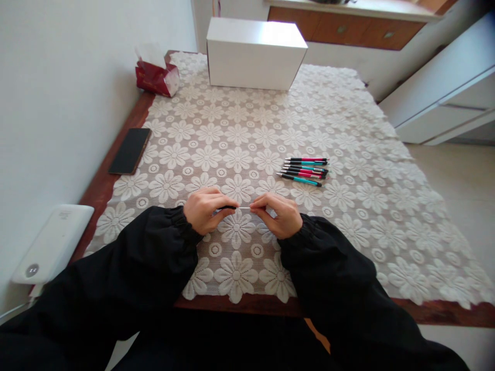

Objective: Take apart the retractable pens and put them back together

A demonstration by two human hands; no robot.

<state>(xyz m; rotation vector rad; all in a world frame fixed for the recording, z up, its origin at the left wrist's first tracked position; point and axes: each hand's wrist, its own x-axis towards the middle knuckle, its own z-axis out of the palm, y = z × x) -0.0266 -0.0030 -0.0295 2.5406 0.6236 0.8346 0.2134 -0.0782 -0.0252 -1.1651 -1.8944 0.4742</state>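
Observation:
My left hand (204,210) is closed in a pinch around a slim black piece that looks like part of a pen (228,207). From its end a thin white rod (244,208), like a pen refill, runs across to my right hand (280,214). The fingertips of that hand are pinched on the rod's other end. Both hands are just above the lace tablecloth near the table's front edge. Beyond my right hand lies a row of several pens (303,171) in black with pink or teal, their tips to the left.
A white box (253,59) stands at the table's far side. At the left edge are a red tissue pack (154,78) and a dark phone (130,151). A white power bank (54,242) with a cable sits at the lower left. Lace flowers cover the tablecloth (235,273).

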